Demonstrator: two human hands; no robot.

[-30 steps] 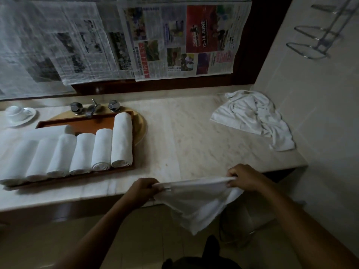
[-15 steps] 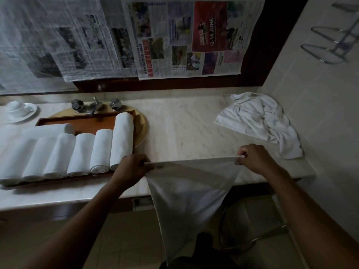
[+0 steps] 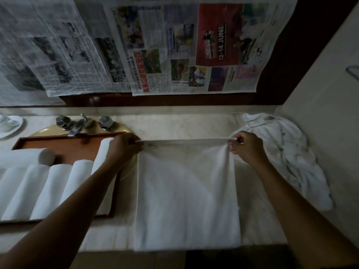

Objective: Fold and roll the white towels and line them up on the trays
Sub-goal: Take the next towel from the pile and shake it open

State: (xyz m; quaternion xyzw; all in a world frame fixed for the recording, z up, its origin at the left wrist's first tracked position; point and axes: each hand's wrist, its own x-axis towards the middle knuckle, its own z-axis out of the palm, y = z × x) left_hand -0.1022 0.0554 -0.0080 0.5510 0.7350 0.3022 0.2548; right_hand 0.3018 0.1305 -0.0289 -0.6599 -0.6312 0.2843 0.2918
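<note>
A white towel [image 3: 186, 195] lies spread flat on the marble counter, its near edge at the counter's front rim. My left hand [image 3: 121, 150] pinches its far left corner and my right hand [image 3: 245, 147] pinches its far right corner, holding the far edge taut. A brown wooden tray [image 3: 64, 146] at the left holds several rolled white towels [image 3: 40, 191] side by side, with one more roll [image 3: 25, 157] lying crosswise behind them. My left forearm crosses over the rightmost rolls.
A crumpled pile of white towels [image 3: 287, 152] lies by the right wall. A faucet with two knobs [image 3: 81, 124] stands behind the tray over a yellow basin. A cup on a saucer [image 3: 8, 123] is at far left. Newspaper sheets [image 3: 174, 47] hang above the counter.
The towel hung in the air below the counter edge between my hands. Both hands moved forward over the counter and laid it out flat.
</note>
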